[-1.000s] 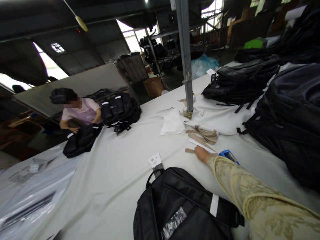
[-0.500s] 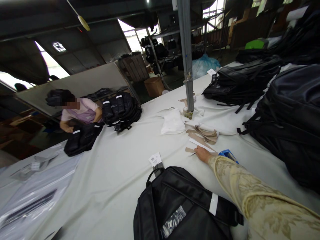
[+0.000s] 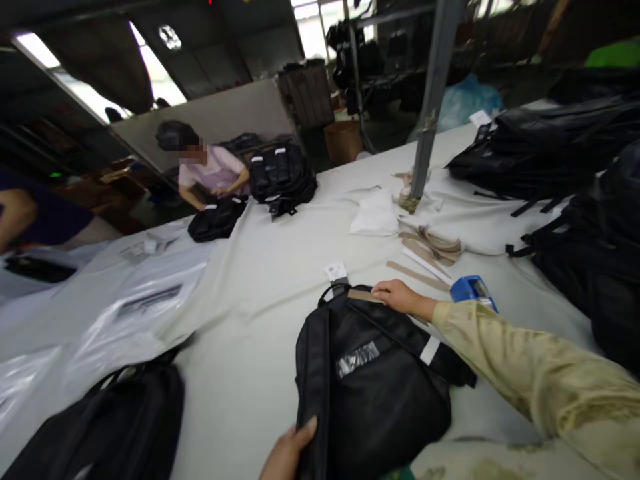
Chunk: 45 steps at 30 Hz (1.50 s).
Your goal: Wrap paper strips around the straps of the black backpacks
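Observation:
A black backpack (image 3: 380,393) lies on the white-covered table, with its shoulder straps upward and a white band around one strap. My right hand (image 3: 395,295) is closed on a brown strip (image 3: 364,295), held over the top end of the backpack. At the lower left edge of the backpack, my left hand (image 3: 289,452) grips its side by the strap; the thumb shows and the other fingers are mostly hidden. A white printed tag (image 3: 335,271) hangs out by the top handle. More brown strips (image 3: 415,275) lie beyond my right hand, near a blue tape dispenser (image 3: 473,293).
Another black backpack (image 3: 115,420) is at lower left, near clear plastic bags (image 3: 145,300). Piled black bags (image 3: 555,147) line the right side. A metal post (image 3: 433,100) rises at the table's far edge. A co-worker (image 3: 215,170) handles a bag across the table; another person (image 3: 40,213) stands far left.
My right hand has moved from the strips on the table to above the backpack, carrying a brown strip. My left hand has come into view at the backpack's side. The view has swung left.

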Tool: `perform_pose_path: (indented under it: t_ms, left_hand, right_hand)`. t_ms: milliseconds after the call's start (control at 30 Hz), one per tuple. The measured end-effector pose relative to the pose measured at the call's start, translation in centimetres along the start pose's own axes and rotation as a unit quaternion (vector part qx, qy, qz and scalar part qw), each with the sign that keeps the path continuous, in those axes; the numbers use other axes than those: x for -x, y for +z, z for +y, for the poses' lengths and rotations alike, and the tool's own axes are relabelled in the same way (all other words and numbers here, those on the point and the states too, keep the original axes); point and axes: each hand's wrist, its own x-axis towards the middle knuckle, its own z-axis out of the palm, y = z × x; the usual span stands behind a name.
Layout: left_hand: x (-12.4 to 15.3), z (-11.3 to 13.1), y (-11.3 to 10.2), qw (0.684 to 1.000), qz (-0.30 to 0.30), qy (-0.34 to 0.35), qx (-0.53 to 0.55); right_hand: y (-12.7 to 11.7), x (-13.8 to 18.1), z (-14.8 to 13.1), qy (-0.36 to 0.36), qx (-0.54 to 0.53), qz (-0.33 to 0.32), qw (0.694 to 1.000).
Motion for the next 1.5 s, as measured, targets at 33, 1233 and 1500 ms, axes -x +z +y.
perform_pose_path:
  t_ms: [33, 1233, 1500]
  left_hand:
    - [-0.1, 0.1, -0.6, 0.999, -0.037, 0.013, 0.016]
    - [-3.1, -4.0, -4.9, 0.983, -0.123, 0.125, 0.051]
    - [-2.9, -4.5, -4.6, 0.978, -0.163, 0.081, 0.099]
  right_hand:
    - [1.5, 2.1, -1.6, 0.015, -0.043, -0.057, 0.997]
    - [22.2, 16.1, -8.4, 0.228, -0.227, -0.217, 0.921]
    - [21.3, 12.8, -8.4, 0.154, -0.113, -0.246, 0.95]
